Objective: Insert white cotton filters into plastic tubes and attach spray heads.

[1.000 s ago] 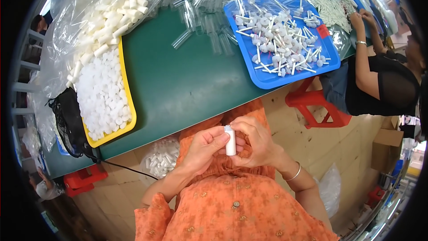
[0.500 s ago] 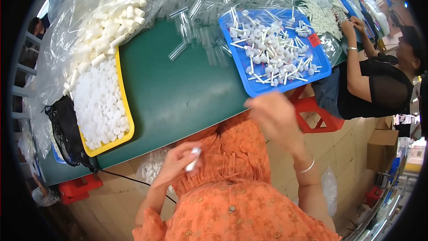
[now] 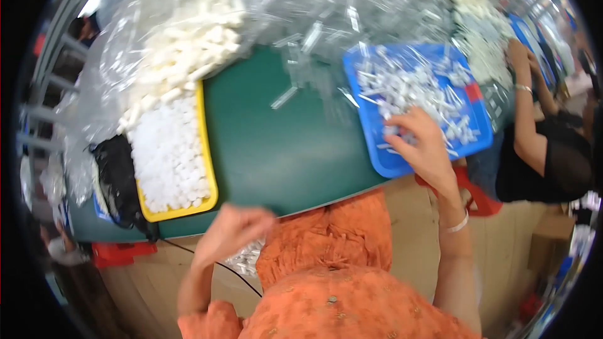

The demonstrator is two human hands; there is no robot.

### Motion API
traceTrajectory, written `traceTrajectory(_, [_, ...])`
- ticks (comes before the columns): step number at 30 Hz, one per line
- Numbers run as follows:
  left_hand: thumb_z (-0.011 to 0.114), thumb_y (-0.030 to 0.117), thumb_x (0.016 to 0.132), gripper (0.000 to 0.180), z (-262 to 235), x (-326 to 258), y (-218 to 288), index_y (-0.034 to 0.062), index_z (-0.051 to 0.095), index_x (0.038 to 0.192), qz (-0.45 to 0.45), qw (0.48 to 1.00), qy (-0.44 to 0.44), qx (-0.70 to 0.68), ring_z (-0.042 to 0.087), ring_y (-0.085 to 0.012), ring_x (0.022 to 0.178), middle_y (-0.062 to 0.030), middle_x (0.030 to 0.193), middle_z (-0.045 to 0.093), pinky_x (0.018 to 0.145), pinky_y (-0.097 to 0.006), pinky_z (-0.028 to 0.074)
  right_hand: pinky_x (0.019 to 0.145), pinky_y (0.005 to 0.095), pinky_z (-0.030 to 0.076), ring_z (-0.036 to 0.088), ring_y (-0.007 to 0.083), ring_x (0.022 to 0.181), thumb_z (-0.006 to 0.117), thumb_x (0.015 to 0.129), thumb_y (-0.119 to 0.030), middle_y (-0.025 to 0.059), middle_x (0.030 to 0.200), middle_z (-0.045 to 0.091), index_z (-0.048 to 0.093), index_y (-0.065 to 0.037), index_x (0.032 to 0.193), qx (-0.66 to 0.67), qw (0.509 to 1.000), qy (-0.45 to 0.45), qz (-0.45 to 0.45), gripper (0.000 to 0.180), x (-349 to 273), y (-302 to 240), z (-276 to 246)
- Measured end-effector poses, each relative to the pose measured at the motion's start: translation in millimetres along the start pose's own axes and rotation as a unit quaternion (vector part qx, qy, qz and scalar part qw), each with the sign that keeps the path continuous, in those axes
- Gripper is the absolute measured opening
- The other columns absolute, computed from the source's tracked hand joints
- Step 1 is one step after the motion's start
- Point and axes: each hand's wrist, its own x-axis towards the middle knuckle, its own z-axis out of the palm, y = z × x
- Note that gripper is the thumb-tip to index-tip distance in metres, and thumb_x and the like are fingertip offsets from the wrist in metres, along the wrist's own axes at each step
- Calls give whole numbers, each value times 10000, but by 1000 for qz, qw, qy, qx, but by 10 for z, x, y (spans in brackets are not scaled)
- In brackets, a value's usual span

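At the left front corner of the blue tray point(image 3: 391, 166), my right hand point(image 3: 424, 144) is over the heap of small white stemmed parts point(image 3: 408, 88). Its thumb and fingers are spread, and I see nothing held between them. My left hand point(image 3: 235, 232) is just off the table's front edge, above my lap. Motion smears its fingers, so whether it holds anything cannot be made out. To its upper left lies a yellow-rimmed tray point(image 3: 208, 150) full of short white plugs point(image 3: 166, 157).
Clear plastic tubes point(image 3: 301, 50) lie heaped along the back of the green table point(image 3: 276, 150). A plastic bag of cream cylinders point(image 3: 195, 50) lies behind the yellow tray, a black bag point(image 3: 119, 176) beside it. Another person's arms point(image 3: 527, 107) are at the right.
My right hand has moved forward from the blue tray's near edge into its parts. The left hand has shifted slightly left; the white piece in it no longer shows. The view has shifted.
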Motion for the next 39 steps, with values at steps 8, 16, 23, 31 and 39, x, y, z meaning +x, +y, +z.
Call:
traceTrajectory(8, [594,39,790,126,-1671,1080,-134,51,654,900,138,682,501,515,581,-354,893,-169,842,595,754,-432,481,699,225,473,557,118,834,606,809,65,52,980,559,548,-29,1077,528,809,204,158,290,-694,97,-413])
traceTrajectory(16, [630,35,800,277,-2805,1138,-1633,-14,606,1072,161,631,459,604,556,-392,897,-224,923,576,798,-479,459,844,319,543,657,217,1017,627,917,-59,119,1149,620,545,-2,1171,678,722,80,115,273,-578,-45,55])
traceTrajectory(23, [630,166,855,360,-2312,1247,-796,-14,599,1166,83,679,413,601,607,-385,912,-213,1031,644,855,-491,460,869,317,513,639,200,1042,614,945,-107,95,1179,590,528,-14,1194,701,701,93,96,279,-859,7,98])
traceTrajectory(31, [642,144,785,189,-2156,1089,-450,-22,675,871,23,696,410,590,638,-413,789,-223,826,671,745,-486,499,769,242,517,654,120,924,615,960,-178,52,1087,629,560,-27,1207,734,665,65,120,294,-905,20,192])
traceTrajectory(39, [686,292,790,294,-2121,1130,-314,-2,699,774,33,652,382,655,633,-391,661,-224,753,670,618,-478,501,780,243,515,648,116,935,619,959,-189,50,1094,625,566,-33,1190,735,664,70,118,284,-984,110,200])
